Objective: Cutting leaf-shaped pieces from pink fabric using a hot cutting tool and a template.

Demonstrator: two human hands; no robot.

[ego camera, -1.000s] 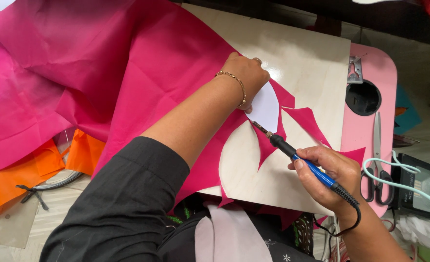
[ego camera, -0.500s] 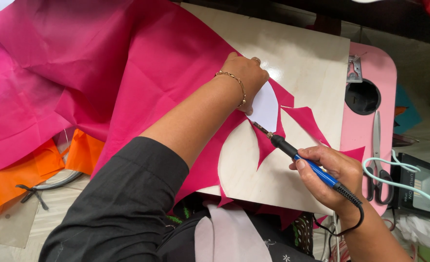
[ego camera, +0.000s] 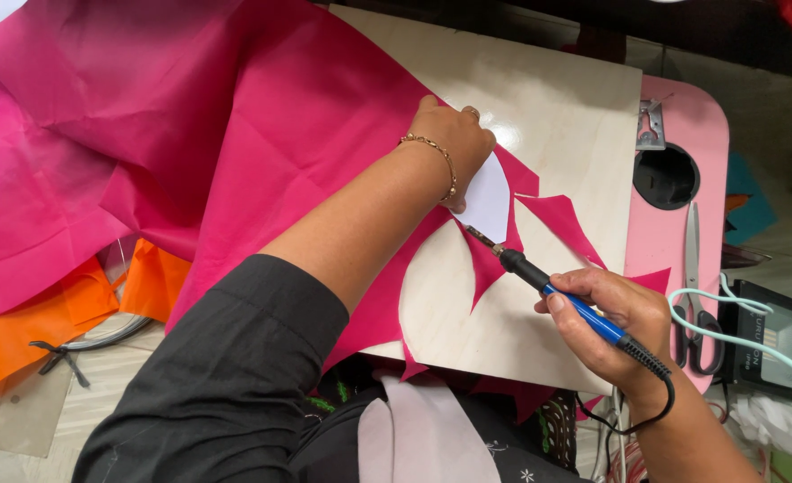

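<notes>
Right hand [ego camera: 615, 322] is closed around a blue-handled hot cutting pen [ego camera: 561, 295], its long axis slanting up-left from the fist, tip at the edge of a white petal template [ego camera: 487, 204]. Left hand [ego camera: 454, 143] presses flat on that template over magenta fabric [ego camera: 262, 134], just beyond the tip.

Pale wooden board [ego camera: 539, 98] under pink fabric [ego camera: 235, 134], perhaps satin.
</notes>
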